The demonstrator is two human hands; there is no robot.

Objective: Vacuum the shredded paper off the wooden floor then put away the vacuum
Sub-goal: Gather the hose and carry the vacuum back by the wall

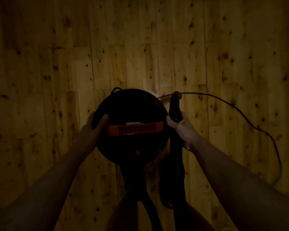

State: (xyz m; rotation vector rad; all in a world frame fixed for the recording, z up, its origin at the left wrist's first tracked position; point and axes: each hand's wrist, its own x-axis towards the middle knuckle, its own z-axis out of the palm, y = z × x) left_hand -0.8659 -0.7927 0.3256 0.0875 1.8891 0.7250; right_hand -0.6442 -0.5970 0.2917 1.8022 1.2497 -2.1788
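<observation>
A round black vacuum canister (132, 110) with an orange carry handle (134, 129) and an orange button sits in the middle of the dim view, seen from above. My left hand (93, 125) lies against its left rim, fingers and thumb curved over the edge. My right hand (180, 129) grips the black hose handle (174, 110) beside the canister's right side. The ribbed hose (177, 157) runs down from that hand toward my legs. I see no shredded paper on the wooden floor (140, 47).
A thin black power cord (250, 125) runs from the canister's top, loops right across the floor and curves back down at the right. Dark straps or hose loops hang below the canister near my legs. Knotty plank flooring fills the view.
</observation>
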